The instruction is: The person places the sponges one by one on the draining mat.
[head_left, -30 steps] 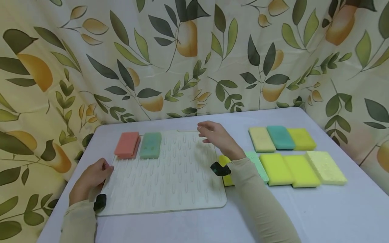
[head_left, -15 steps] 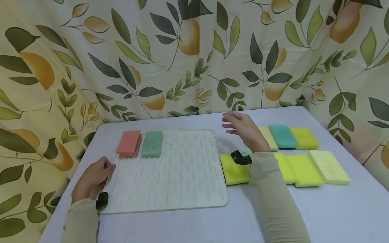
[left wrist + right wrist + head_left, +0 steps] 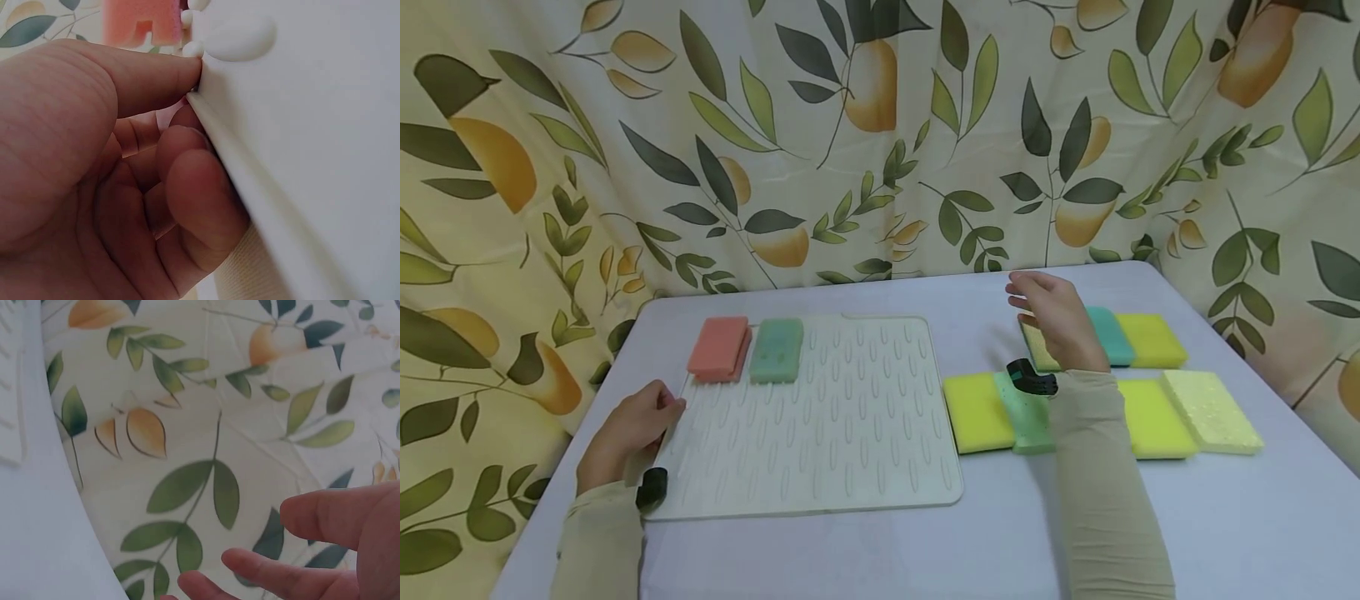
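At the left edge of a white ridged drying mat [image 3: 865, 433], my left hand [image 3: 628, 433] pinches the rim. In the left wrist view the thumb [image 3: 156, 78] lies on top and curled fingers [image 3: 206, 194] sit under the edge. A coral sponge [image 3: 718, 346] and a green sponge [image 3: 777, 350] rest side by side on the mat's back left. My right hand [image 3: 1060, 321], fingers spread and holding nothing, is over the back row of sponges, overlapping a pale yellow sponge [image 3: 1039, 346]. The right wrist view shows its thumb [image 3: 331, 512] apart from the fingers.
Beside the hand lie a teal sponge [image 3: 1111, 333] and a yellow sponge [image 3: 1152, 340]. The front row has a yellow sponge [image 3: 977, 412], a light green sponge [image 3: 1028, 417] and more yellow ones, partly behind my right sleeve [image 3: 1105, 483]. A leaf-patterned curtain [image 3: 880, 142] hangs behind the table.
My right hand has moved right, from over the mat's back right corner to the back row of sponges. My left hand has stayed at the mat's edge.
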Available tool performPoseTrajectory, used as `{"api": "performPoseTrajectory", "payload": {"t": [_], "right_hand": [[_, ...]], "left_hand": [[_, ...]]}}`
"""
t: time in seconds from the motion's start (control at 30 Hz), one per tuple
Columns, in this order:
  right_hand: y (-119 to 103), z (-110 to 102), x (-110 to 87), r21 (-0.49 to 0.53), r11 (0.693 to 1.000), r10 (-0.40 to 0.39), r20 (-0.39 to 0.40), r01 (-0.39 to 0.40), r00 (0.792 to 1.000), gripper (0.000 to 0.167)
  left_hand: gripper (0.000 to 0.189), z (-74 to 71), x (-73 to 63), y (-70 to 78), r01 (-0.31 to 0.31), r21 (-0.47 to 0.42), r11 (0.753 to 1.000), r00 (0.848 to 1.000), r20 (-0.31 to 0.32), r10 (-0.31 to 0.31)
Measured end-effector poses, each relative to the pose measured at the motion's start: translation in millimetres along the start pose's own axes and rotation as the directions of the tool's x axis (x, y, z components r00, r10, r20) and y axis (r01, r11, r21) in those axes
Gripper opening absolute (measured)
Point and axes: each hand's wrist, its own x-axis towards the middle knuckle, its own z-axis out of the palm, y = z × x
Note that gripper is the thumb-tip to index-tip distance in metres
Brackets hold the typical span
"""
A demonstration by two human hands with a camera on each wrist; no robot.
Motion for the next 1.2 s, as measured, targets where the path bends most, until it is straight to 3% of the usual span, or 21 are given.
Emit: {"api": "performPoseTrajectory", "payload": {"t": [0.23, 0.43, 0.87, 1.2], "right_hand": [[12.4, -24.4, 3.7, -0.018, 0.998, 0.054, -0.121, -0.056, 0.991, 0.067], [20.2, -36.6, 5.9, -0.060, 0.992, 0.101, -0.167, -0.112, 0.981, 0.069], [25.3, -40.7, 9.9, -0.001, 0.979, 0.199, -0.171, -0.202, 0.965, 0.072], [25.5, -33.9, 10.2, -0.032, 0.981, 0.183, -0.140, -0.190, 0.973, 0.074]], "left_hand": [[0.023, -2.5, -1.7, 3.4, -0.004, 0.021, 1.000, 1.000, 0.002, 0.004], [0.024, -3.0, -2.3, 2.5, -0.007, 0.022, 1.000, 1.000, 0.003, 0.007], [0.024, -2.4, -0.7, 2.4, -0.024, 0.022, 0.999, 1.000, 0.001, 0.024], [0.024, -2.8, -1.8, 2.1, -0.030, 0.014, 0.999, 1.000, -0.003, 0.030]]}}
